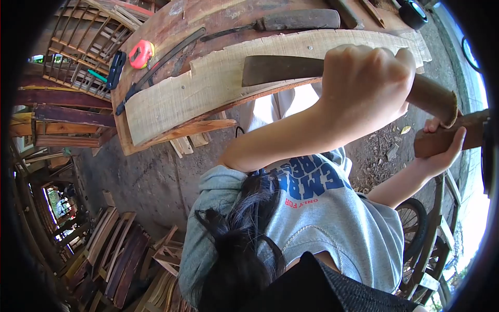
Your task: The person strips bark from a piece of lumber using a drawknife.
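Drawknife blade point(283, 69) is laid crosswise on the curved plank point(208, 86), handles held at both ends: left hand point(364, 88) clenched round one, right hand point(442, 143) gripping the other, nearer the body.

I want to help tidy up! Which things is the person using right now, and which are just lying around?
In use:
- chisel, gripped by the left hand
- wooden club, gripped by the right hand
- pale curved plank, under the chisel

Lying about:
- tape measure
- saw
- big knife
- black roll
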A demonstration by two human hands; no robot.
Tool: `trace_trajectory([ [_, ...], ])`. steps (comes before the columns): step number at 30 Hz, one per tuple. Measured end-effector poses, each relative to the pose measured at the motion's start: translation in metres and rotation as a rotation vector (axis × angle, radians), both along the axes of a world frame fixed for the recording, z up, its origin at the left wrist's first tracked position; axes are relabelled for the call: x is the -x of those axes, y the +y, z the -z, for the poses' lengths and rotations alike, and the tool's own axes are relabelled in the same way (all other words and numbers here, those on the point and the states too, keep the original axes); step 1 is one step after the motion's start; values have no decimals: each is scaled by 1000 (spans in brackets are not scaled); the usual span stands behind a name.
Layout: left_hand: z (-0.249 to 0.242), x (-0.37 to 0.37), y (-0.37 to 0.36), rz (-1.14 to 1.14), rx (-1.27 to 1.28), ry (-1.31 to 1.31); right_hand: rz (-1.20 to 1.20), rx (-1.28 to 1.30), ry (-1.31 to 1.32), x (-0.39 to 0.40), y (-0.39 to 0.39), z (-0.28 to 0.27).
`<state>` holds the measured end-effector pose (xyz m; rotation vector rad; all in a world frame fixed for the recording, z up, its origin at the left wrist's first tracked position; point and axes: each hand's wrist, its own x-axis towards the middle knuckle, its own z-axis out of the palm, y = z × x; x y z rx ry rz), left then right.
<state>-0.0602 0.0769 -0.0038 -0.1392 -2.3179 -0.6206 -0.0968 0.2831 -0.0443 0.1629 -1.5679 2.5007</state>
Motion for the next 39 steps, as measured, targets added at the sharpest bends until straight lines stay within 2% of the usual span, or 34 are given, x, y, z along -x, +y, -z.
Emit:
trace_trajectory([
  [2,0,6,-2,-7,-41,39,57,-81,116,0,-6,-14],
  [6,-4,11,-3,-73,-91,111,16,-158,174,7,6,-24],
  [20,2,23,-6,-203,-58,136,32,-257,237,16,3,-39],
  [26,1,27,-5,-219,-50,135,-119,-266,231,28,33,-49],
  [28,0,27,-5,-229,-71,148,-284,-246,285,28,28,-58],
  [29,0,28,-5,-229,-66,141,-285,-247,286,26,22,-62],
  [31,-1,28,-5,-230,-62,135,34,-323,341,11,-24,-77],
  [34,-2,29,-5,-241,-70,181,-72,-249,352,14,-16,-77],
  [39,-3,30,-2,-234,-83,181,-43,-272,363,14,-18,-77],
])
